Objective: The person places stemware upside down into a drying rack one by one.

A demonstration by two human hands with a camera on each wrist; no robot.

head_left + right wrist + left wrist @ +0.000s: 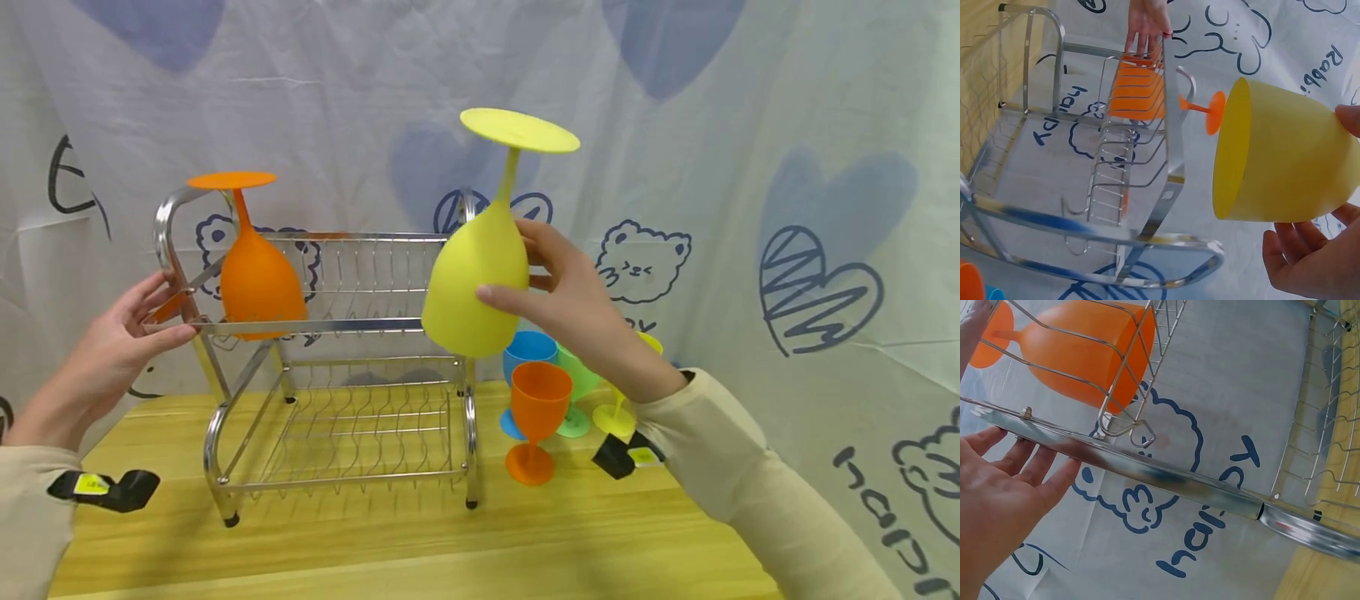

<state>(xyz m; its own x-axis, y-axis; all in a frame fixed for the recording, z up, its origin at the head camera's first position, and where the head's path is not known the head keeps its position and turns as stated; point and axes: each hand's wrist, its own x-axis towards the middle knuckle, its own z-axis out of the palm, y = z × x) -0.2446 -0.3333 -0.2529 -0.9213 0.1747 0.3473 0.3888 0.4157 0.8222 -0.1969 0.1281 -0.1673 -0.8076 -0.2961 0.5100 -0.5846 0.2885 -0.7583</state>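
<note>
My right hand (573,304) holds a yellow goblet (476,283) upside down by its bowl, thumb on the near side and fingers behind. The goblet is slightly tilted, its foot up, near the upper right end of a two-tier metal dish rack (352,325). In the right wrist view the mouth of the yellow goblet (1232,156) faces the rack, apart from it. An orange goblet (258,283) stands upside down at the left end of the upper tier. Beside it, my left hand (112,354) grips the rack's left side frame between thumb and fingers.
Right of the rack, several goblets stand upright on the wooden table (420,550): orange (540,400), blue (528,346), green (573,421) and yellow (618,417), the last partly behind my right forearm. A printed cloth (337,108) hangs behind.
</note>
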